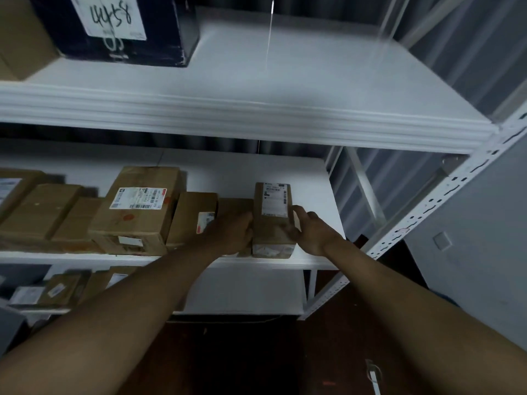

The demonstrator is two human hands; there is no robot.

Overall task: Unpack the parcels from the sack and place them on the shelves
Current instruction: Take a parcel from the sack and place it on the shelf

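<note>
1. Far to the left of the grip, a row of brown cartons (42, 212) lies flat along the middle shelf (313, 260), pushed together side by side, apparently so the row fills from the left and leaves room at the right end.
2. Closer in, a larger labelled carton (137, 206) stands taller than its neighbours, and a low box (194, 215) sits between it and the grip. They look packed edge to edge, which would keep each from sliding.
3. The left hand (231, 232) presses against the left side of the small parcel (272, 220). Its fingers are hidden behind the parcel and the low box, so I cannot tell whether they curl round it or lie flat.
4. The small parcel stands on the middle shelf at the right end of the row, label facing up, held between both hands, probably to square it against its neighbour.
5. The right hand (309, 232) holds the parcel's right side, thumb on top near the label and fingers bent round the near corner, a light steadying pinch.
6. Right of the grip the shelf is bare up to the slotted upright (445, 195), so further parcels could go there. The sack is out of view.
</note>
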